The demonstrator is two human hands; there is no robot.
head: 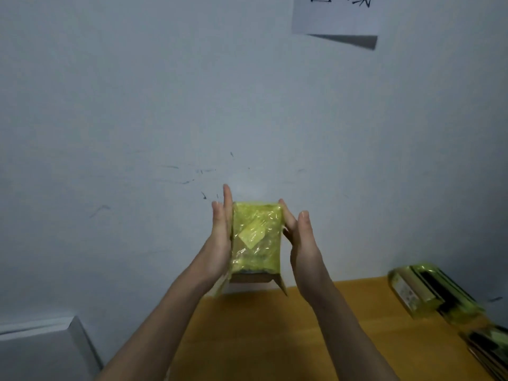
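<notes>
1. Wrapped package (257,243): a box-shaped parcel in yellow-green translucent film, held upright in the air between the two hands. It is in front of the wall and above the far edge of the table, not touching the table. A pale diamond-shaped label (251,235) lies under the film on the face turned to the camera. Brown cardboard shows at the lower end.
2. Left hand (220,237): flat against the package's left side. Its fingers (226,204) are straight and pressed together, pointing up, with the tips reaching past the top of the package.
3. Right hand (302,243): set against the package's right side. Its thumb (304,220) is straight and stands free of the film. The fingers (286,214) lie extended along the right edge up to the top corner. Whether they are together or spread cannot be told, since they overlap.
4. Table (261,339): an orange-brown wooden top beneath both forearms.
5. Further packages (423,294): similar yellow-green wrapped items lying on the table's right side, well apart from the hands and blurred.
6. Wall (137,105): pale and scuffed with dark marks. A paper sheet (335,17) with dark characters is fixed near the top.
7. Grey panel (41,350): at lower left, beside the table.
</notes>
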